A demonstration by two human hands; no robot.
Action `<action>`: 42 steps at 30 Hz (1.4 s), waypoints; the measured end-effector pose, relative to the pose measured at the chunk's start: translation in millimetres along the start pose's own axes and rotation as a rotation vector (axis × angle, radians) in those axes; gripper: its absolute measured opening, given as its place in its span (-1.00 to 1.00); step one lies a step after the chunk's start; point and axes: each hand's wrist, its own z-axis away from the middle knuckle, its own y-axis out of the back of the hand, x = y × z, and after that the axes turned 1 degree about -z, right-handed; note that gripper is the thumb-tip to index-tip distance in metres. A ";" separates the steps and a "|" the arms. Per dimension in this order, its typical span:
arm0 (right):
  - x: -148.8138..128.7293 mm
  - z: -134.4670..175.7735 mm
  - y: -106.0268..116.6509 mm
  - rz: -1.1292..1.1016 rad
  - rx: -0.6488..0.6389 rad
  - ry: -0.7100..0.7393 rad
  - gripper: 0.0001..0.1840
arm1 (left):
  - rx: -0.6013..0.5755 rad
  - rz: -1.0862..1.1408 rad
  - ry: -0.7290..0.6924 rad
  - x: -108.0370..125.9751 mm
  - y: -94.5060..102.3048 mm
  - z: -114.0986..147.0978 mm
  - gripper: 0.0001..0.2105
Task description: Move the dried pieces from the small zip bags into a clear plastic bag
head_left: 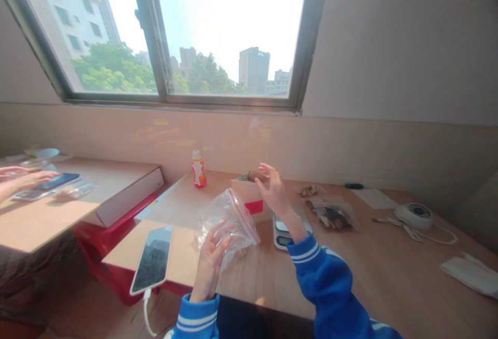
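My left hand (213, 253) holds a clear zip-lock bag (229, 214) with a red strip along its mouth; the fingers are curled against its near side. The bag is tilted, and its contents are hard to make out. Over the open top of a white box (246, 189) with a red label is my right hand (274, 191), thumb and fingers around a brown piece (256, 176) whose kind I cannot tell. Below my right wrist, partly covered, lies a kitchen scale (279, 235).
A red-and-white bottle (198, 170) stands near the wall. A phone (153, 258) with a cable lies at the left edge. Rightward are bags of dark dried pieces (332, 217), a white dome camera (414, 215) and paper (375, 198). Another person's hands (29, 180) are at the left table.
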 end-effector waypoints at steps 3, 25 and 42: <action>-0.7 -2.2 2.7 0.016 0.024 -0.039 -0.78 | -0.003 0.000 -0.004 -0.9 0.0 -0.4 -0.47; -39.7 76.7 33.1 -0.263 -0.679 -0.407 -0.84 | -0.166 0.005 -0.063 -24.0 -6.9 -5.9 -0.35; -32.1 84.7 19.5 -0.301 -0.606 -0.226 -0.86 | -0.192 -0.143 -0.068 -27.8 -3.6 -15.4 -0.36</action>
